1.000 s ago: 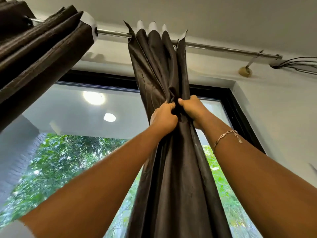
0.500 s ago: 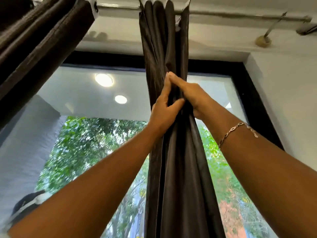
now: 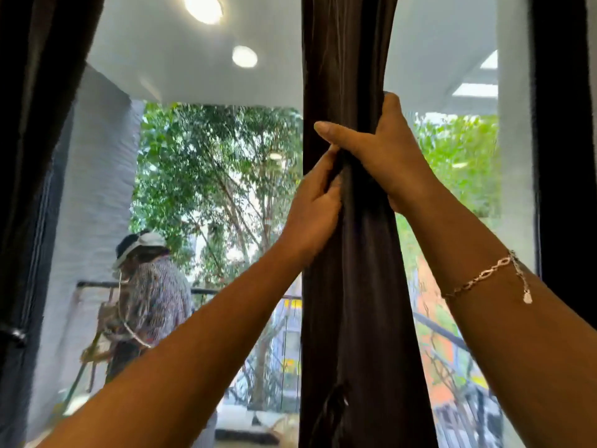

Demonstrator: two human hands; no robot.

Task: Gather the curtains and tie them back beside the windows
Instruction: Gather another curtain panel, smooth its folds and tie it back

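A dark brown curtain (image 3: 352,302) hangs in the middle of the picture. It is bunched into one thick roll that runs from the top edge down to the bottom edge.

The right hand (image 3: 384,156) holds the roll from the right side, a little above the middle of the picture. Its thumb (image 3: 336,132) lies across the front of the cloth and points left. Its other fingers curl round the right edge of the roll. A thin silver bracelet (image 3: 484,276) sits on that wrist.

The left hand (image 3: 313,215) is just under the thumb, on the left edge of the roll. Its fingers (image 3: 326,166) are bent and pinch a fold of the cloth. The two hands touch each other.

Another dark curtain (image 3: 32,124) fills the left edge of the picture. The black window frame (image 3: 562,156) stands at the right edge.

Through the glass there are green trees (image 3: 210,163) and a white pillar (image 3: 93,189). A person in a light hat (image 3: 151,286) stands outside at the lower left. Two round lights (image 3: 203,6) shine at the top.
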